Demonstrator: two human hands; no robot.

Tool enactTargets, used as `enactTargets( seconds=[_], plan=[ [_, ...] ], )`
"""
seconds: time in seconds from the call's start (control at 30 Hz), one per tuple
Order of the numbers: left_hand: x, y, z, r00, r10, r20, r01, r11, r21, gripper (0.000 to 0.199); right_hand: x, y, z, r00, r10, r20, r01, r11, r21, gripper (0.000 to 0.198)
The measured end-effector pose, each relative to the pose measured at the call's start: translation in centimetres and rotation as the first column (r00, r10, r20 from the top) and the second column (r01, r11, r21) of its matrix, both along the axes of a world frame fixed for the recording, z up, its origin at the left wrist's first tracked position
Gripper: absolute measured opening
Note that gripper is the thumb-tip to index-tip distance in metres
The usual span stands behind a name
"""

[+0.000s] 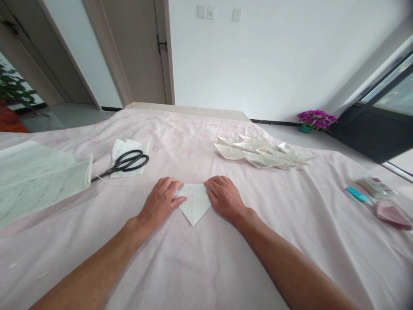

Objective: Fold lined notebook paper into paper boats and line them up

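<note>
Between my hands a folded sheet of lined paper (194,204) lies on the pink cloth, its point toward me and its straight edge away. My left hand (164,196) grips its left corner, thumb and fingers closing on the edge. On the opposite corner, my right hand (224,196) is closed with fingertips at the far edge; its thumb is mostly hidden. Beyond my right hand sits a group of several folded paper boats (258,151). Black-handled scissors (129,161) rest to the left, partly over some paper pieces (132,148).
A stack of written sheets (41,176) lies at far left. On the right are a blue eraser-like item (357,194), a clear packet (376,187) and a pink object (392,214). The pink cloth (200,267) is wrinkled. Purple flowers (316,119) stand on the floor behind.
</note>
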State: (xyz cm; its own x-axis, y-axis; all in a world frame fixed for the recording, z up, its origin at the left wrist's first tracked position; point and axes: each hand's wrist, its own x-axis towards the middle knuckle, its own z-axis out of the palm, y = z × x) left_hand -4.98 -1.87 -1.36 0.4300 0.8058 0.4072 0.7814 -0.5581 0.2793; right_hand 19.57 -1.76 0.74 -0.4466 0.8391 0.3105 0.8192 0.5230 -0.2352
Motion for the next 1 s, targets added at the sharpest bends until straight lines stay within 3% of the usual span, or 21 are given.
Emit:
enactTargets(
  seconds=[1.0],
  plan=[
    [0.13, -0.17, 0.15, 0.997, 0.008, -0.080, -0.005, 0.999, 0.032, 0.033, 0.01, 0.10, -0.17, 1.000, 0.017, -0.004, -0.017, 1.000, -0.002, 0.024]
  ],
)
